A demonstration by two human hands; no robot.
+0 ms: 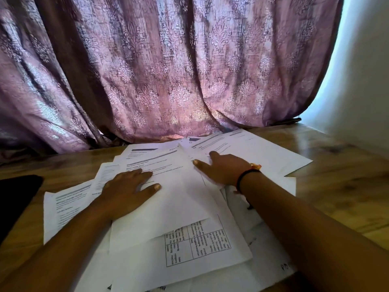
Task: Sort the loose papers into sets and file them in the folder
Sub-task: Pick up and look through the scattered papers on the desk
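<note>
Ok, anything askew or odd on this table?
Only the papers: they overlap in a loose heap at differing angles, and the grid sheet lies turned unlike the rest. The left hand and right hand rest flat on them. No tears or spills show.

Black-and-red cord bracelet (244, 175), gold bead (255, 166)

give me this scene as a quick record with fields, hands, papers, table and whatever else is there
surface: wooden table
papers: loose papers spread out and overlapping, not in sets
left: left hand flat on the top sheet
right: right hand with fingers straight, resting on sheets further back
wrist: bracelet on the right wrist
near edge: sheet with a printed grid, partly covered
far left: dark object, cannot tell if it is the folder
behind: purple patterned curtain
</note>
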